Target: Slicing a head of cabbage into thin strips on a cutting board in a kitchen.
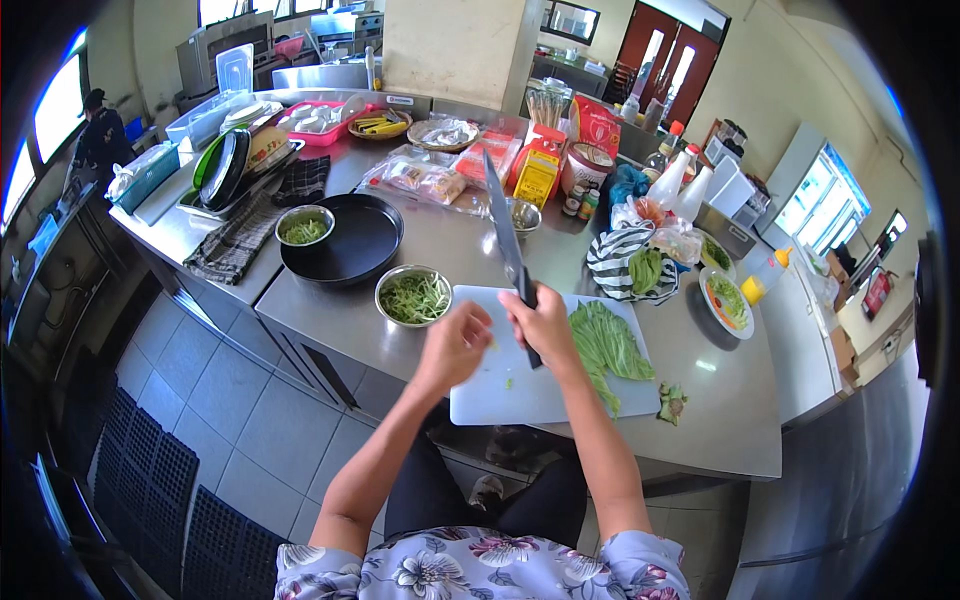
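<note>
My right hand (546,324) grips the black handle of a kitchen knife (504,221), its blade pointing up and away above a white cutting board (517,397). My left hand (459,341) is over the board's left edge, its fingers curled; whether something small is between them cannot be told. Green leafy vegetable leaves (611,345) lie on the board's right part, partly behind my right forearm. A trimmed vegetable stub (672,403) rests on the steel counter beside the board. Just beyond my left hand stands a metal bowl of shredded greens (414,296).
A black round pan (352,251) carries a smaller bowl of greens (305,226) at the left. Packaged food (420,178), a striped cloth (611,259) and bottles (671,176) stand farther back. At the right is a plate of cut vegetables (726,304). Another person (105,139) is at far left.
</note>
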A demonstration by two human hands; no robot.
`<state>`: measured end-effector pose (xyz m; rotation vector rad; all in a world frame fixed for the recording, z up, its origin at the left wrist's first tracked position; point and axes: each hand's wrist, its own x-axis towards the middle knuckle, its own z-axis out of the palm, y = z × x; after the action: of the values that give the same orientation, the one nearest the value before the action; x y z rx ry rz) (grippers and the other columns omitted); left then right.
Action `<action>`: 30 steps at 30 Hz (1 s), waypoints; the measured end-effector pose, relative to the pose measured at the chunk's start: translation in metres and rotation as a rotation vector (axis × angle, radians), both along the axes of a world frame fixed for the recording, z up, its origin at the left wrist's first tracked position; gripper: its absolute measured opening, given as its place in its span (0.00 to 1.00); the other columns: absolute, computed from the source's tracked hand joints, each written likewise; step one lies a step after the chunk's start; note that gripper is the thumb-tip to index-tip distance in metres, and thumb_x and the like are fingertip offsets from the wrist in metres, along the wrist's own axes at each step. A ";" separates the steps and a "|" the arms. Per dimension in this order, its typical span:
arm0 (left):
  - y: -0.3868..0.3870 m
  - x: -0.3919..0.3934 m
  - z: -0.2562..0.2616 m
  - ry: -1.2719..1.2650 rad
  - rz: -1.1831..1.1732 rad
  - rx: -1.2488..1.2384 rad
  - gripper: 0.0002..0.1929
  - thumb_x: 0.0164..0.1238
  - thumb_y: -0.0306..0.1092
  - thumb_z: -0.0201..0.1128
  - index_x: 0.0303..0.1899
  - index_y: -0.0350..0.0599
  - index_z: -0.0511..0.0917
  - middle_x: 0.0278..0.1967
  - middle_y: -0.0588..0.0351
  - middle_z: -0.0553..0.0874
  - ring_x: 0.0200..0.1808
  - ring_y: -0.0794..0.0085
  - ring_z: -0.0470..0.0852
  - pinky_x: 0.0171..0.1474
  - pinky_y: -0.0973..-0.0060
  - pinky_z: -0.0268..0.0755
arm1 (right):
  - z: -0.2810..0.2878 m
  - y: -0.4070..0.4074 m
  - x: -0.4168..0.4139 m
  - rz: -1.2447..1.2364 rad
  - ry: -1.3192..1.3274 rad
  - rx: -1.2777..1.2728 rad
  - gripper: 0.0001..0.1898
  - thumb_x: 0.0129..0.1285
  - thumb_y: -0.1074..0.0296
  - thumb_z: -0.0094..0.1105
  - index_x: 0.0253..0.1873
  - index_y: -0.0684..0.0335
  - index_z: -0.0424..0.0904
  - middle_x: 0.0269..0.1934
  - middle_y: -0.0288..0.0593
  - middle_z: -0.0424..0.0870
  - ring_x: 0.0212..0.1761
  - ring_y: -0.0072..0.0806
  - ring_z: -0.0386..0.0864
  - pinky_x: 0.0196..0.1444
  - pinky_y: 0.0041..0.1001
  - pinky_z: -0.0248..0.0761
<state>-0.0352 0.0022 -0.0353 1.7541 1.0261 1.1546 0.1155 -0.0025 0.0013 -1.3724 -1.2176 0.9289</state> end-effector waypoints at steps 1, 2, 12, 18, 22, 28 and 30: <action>-0.009 0.009 -0.007 0.028 -0.046 0.019 0.09 0.54 0.23 0.64 0.36 0.39 0.74 0.25 0.52 0.82 0.27 0.69 0.80 0.34 0.71 0.73 | 0.005 -0.016 0.008 0.015 -0.012 -0.028 0.14 0.60 0.62 0.64 0.29 0.65 0.71 0.18 0.35 0.74 0.13 0.16 0.70 0.13 0.20 0.62; -0.017 0.020 -0.013 0.026 -0.078 -0.007 0.09 0.54 0.25 0.65 0.37 0.40 0.75 0.25 0.55 0.81 0.28 0.72 0.79 0.34 0.74 0.72 | 0.006 -0.033 0.019 0.008 -0.017 -0.030 0.14 0.60 0.62 0.64 0.29 0.65 0.71 0.18 0.35 0.74 0.13 0.16 0.70 0.13 0.20 0.62; -0.049 0.081 -0.035 0.322 0.019 0.349 0.09 0.53 0.24 0.62 0.37 0.44 0.74 0.27 0.54 0.79 0.35 0.61 0.76 0.42 0.64 0.62 | -0.001 -0.150 0.069 -0.007 0.034 -0.290 0.16 0.63 0.57 0.62 0.36 0.67 0.72 0.20 0.36 0.74 0.13 0.14 0.68 0.14 0.18 0.60; -0.050 0.071 -0.023 0.443 -0.051 0.415 0.07 0.57 0.21 0.60 0.36 0.44 0.75 0.33 0.54 0.79 0.41 0.59 0.75 0.46 0.64 0.64 | -0.012 -0.180 0.080 -0.015 0.007 -0.344 0.15 0.64 0.59 0.61 0.35 0.66 0.72 0.21 0.36 0.74 0.14 0.14 0.69 0.15 0.18 0.61; -0.041 0.054 -0.019 0.382 -0.288 0.426 0.04 0.56 0.22 0.61 0.34 0.40 0.78 0.35 0.54 0.83 0.46 0.61 0.78 0.54 0.65 0.66 | -0.010 -0.189 0.081 0.001 -0.041 -0.373 0.16 0.65 0.57 0.60 0.37 0.67 0.73 0.21 0.36 0.75 0.15 0.14 0.69 0.16 0.18 0.62; -0.034 0.052 -0.027 0.313 -0.277 0.390 0.05 0.52 0.24 0.66 0.32 0.40 0.82 0.35 0.54 0.86 0.43 0.61 0.82 0.52 0.66 0.71 | -0.010 -0.195 0.081 0.025 -0.082 -0.430 0.19 0.66 0.52 0.58 0.39 0.68 0.74 0.20 0.36 0.76 0.15 0.16 0.70 0.18 0.20 0.63; -0.036 0.055 -0.028 0.309 -0.258 0.379 0.05 0.52 0.24 0.66 0.32 0.40 0.82 0.35 0.54 0.86 0.43 0.61 0.82 0.51 0.67 0.71 | -0.011 -0.197 0.079 0.028 -0.077 -0.454 0.20 0.66 0.52 0.57 0.38 0.68 0.73 0.19 0.36 0.76 0.16 0.16 0.71 0.19 0.21 0.64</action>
<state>0.0199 -0.0341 -0.0631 2.3451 0.7525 0.9769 0.1950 -0.1993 -0.0093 -1.7627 -1.1254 1.2329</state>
